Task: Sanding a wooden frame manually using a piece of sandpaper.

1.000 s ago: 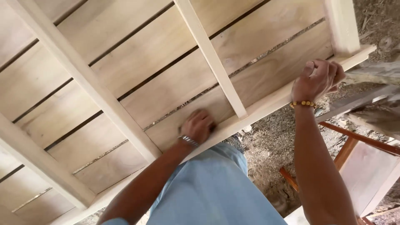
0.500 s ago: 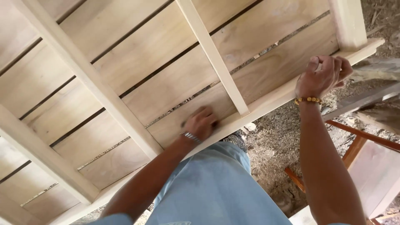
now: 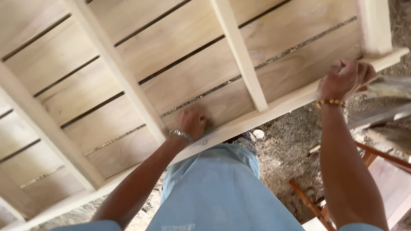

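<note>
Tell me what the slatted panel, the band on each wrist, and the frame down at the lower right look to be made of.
Slatted panel: pale bare wood, grain visible, apparently unfinished and matte.
Band on the left wrist: silvery, glinting links, probably metal.
Band on the right wrist: round yellow-orange beads; material unclear, perhaps wood or plastic.
Lower-right frame: reddish-brown wood, darker, seemingly stained or varnished.

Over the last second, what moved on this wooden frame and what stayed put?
The left hand slid leftward along the near plank, pressing something hidden beneath it. The right hand kept gripping the frame's front rail near the corner. The view shifted slightly.
</note>
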